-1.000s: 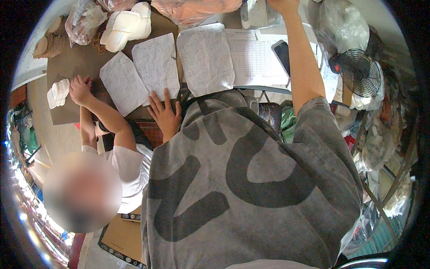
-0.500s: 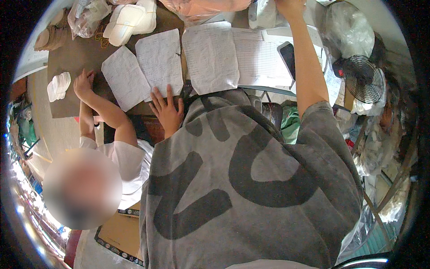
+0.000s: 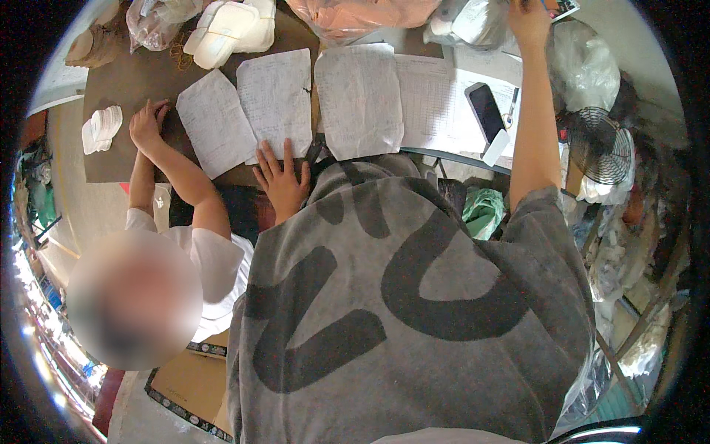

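My left hand (image 3: pixel 282 181) lies flat with fingers spread, its fingertips on the lower edge of a handwritten sheet (image 3: pixel 275 103). Stretched far forward, my right hand (image 3: pixel 530 22) is partly cut off by the top edge, so its fingers and anything in them cannot be made out. Just right of it shows a flat item with a coloured face (image 3: pixel 560 7). To its left sits a clear plastic bag with white contents (image 3: pixel 470 26). Another handwritten sheet (image 3: pixel 359 100) lies ahead of me, overlapping a printed form (image 3: pixel 425 96). A dark-screened phone (image 3: pixel 485 111) rests on papers nearby.
A person at my left has a hand (image 3: pixel 148 122) on the brown table (image 3: pixel 140 81), near white pads (image 3: pixel 102 129). More white pads (image 3: pixel 229 33) and an orange-filled plastic bag (image 3: pixel 362 15) line the back. A fan (image 3: pixel 599 146) stands at right.
My right hand has moved right, away from the bag with white contents. The flat coloured item now shows beside it. My left hand stays flat on the sheet; the whole view has shifted slightly.
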A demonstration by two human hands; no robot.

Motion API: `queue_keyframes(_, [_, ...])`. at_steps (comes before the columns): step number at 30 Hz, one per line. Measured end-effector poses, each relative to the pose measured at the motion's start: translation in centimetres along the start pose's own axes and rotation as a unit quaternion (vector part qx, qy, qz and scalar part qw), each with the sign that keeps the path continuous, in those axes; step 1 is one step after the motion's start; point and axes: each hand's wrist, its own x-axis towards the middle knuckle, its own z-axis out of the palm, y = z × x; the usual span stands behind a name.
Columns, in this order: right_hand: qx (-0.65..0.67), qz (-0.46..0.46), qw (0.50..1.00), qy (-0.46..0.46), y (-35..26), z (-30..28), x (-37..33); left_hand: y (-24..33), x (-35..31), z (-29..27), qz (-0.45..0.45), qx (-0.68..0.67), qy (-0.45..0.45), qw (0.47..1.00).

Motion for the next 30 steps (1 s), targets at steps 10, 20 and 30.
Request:
queue_keyframes(10, [0.108,0.146,0.98,-0.079,-10.8,-15.7,-3.4,0.2,0.2,-0.5,0.005,-0.004,-0.006,1.0])
queue_keyframes(20, [0.43,0.169,0.859,-0.222,-25.1,-6.7,-15.0,-0.8,0.4,0.9,0.016,0.022,-0.061,0.998])
queue_keyframes(30, [0.45,0.126,0.843,-0.268,-38.4,8.0,-21.6,0.1,-0.3,0.0,0.013,0.037,-0.011,0.999])
